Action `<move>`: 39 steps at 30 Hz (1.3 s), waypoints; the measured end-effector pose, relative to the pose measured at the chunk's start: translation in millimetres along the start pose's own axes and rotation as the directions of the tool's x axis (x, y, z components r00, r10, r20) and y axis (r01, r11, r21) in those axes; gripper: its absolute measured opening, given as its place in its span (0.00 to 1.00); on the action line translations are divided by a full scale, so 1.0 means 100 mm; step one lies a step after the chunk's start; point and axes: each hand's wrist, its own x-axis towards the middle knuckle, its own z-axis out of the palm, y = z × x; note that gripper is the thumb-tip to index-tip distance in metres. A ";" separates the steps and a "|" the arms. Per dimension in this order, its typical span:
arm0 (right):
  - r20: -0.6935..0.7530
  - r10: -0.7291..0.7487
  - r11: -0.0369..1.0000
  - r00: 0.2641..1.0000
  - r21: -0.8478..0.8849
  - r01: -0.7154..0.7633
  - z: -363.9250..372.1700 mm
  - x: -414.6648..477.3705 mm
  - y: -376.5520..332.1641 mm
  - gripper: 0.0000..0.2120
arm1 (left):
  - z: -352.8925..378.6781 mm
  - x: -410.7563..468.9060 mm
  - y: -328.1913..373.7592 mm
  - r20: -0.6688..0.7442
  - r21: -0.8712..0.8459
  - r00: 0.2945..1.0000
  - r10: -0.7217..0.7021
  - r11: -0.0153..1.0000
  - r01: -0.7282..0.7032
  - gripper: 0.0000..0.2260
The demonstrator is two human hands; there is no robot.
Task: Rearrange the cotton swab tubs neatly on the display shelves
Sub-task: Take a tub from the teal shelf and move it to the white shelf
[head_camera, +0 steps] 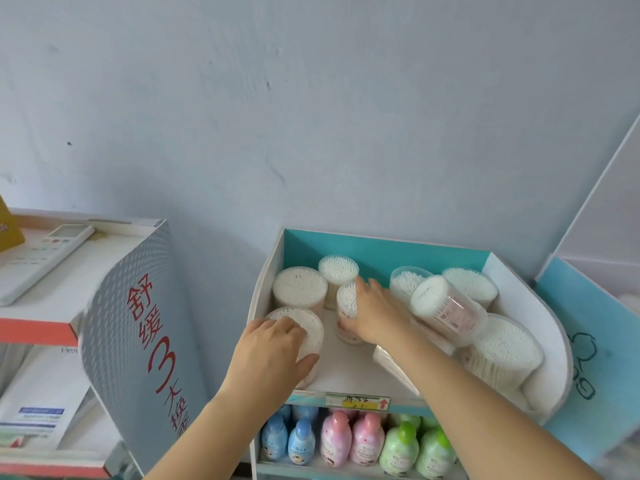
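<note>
Pale blue wall backs a teal display shelf [381, 251]. Fingers [294, 332] of the left hand [273, 351] are curled over a wide cotton swab tub [306, 316], front left; the right hand [375, 313] is closed round a narrow tub [346, 301], seemingly for lining up. A third tub [446, 310] lies toppled across others, unsorted.

A pale blue-grey wall [311, 116], scuffed and marked, stands in soft, even light behind a teal-backed cardboard display shelf [381, 252]. To its left is a neighbouring stand whose grey dotted side panel [114, 306] carries red Chinese characters; a white remote control [41, 261] lies on its white top. At the right edge, a white panel [606, 209] slants above a blue one [595, 358].
</note>
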 end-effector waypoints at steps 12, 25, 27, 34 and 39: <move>-0.077 0.153 0.531 0.985 0.847 -0.016 -0.61 -0.27 0.14 0.44 | -0.24 -0.04 0.17 0.008 -0.257 0.986 -0.166 0.953 0.163 0.35; 0.066 -0.078 0.140 0.995 0.989 -0.055 -0.70 -0.91 0.39 0.28 | -0.52 0.02 0.67 0.083 -0.883 0.967 -0.242 0.431 0.184 0.33; 0.056 -0.067 0.090 0.996 0.995 -0.049 -0.69 -0.95 0.45 0.32 | -0.58 0.01 0.74 0.084 -0.916 0.963 -0.256 0.360 0.176 0.29; 0.003 -0.110 -0.190 0.994 0.982 -0.024 -0.70 -1.15 0.69 0.39 | -0.68 0.03 1.02 0.328 -0.941 0.923 -0.200 -0.157 0.300 0.27; 0.006 -0.062 -0.176 0.998 0.984 -0.017 -0.75 -1.34 0.96 0.40 | -0.76 0.12 1.36 0.482 -0.815 0.872 -0.081 -0.408 0.412 0.25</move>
